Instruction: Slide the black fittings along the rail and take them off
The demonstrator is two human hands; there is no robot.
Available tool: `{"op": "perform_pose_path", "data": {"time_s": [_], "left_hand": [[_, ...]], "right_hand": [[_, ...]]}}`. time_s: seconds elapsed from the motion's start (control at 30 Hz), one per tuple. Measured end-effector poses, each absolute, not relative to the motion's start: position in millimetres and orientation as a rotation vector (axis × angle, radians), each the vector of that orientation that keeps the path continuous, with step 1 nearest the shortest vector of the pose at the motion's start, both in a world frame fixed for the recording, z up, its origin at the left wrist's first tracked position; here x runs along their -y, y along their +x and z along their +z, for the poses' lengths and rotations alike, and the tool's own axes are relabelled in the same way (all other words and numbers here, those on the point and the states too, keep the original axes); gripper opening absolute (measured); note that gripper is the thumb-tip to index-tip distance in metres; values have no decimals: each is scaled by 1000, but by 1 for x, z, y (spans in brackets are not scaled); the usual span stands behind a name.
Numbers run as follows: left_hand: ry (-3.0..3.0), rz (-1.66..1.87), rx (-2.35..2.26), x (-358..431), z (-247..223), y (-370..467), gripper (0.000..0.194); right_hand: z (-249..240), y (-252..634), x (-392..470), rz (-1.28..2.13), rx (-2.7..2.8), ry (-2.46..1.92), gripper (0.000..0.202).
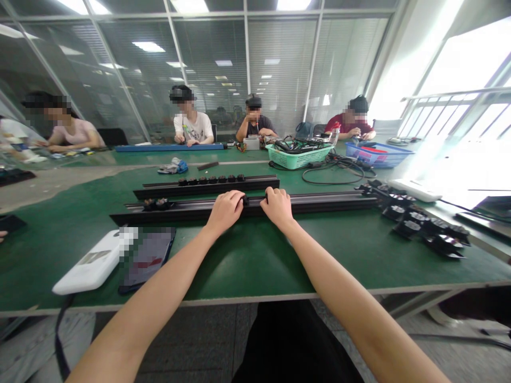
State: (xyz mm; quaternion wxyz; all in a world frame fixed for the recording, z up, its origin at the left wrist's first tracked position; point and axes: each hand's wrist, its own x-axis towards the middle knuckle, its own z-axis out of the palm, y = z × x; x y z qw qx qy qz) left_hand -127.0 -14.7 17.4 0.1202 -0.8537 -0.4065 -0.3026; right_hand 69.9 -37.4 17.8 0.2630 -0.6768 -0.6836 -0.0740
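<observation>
A long black rail (327, 203) lies across the green table in front of me. My left hand (225, 209) is closed over its middle, with the fingertips at a small black part (245, 201) seated in the channel. A short gap to the right, my right hand (278, 205) curls over the same rail. Something small and dark shows at its fingers, mostly hidden. Toward the rail's left end sit small black modules (156, 204). Behind it, a second black rail (207, 186) carries a row of several similar modules.
Loose black modules (415, 221) are heaped at the right. A white device (93, 263) and a dark phone (147, 260) lie near the left front. Farther back are a green basket (299, 158) of cables, a blue basket (379, 155) and a glove (174, 166). Several people sit across the table.
</observation>
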Motion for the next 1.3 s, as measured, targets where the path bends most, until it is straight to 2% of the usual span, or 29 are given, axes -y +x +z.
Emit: {"op": "perform_pose_path", "data": {"time_s": [0.27,1.3], "left_hand": [[-2496,-884,1202,15,18,-126,34],[-2515,-917,1188,12,15,-127,35]], "right_hand": [[19,71,43,-483,1961,-1735,28],[16,78,33,-378,1852,-1786,26]]}}
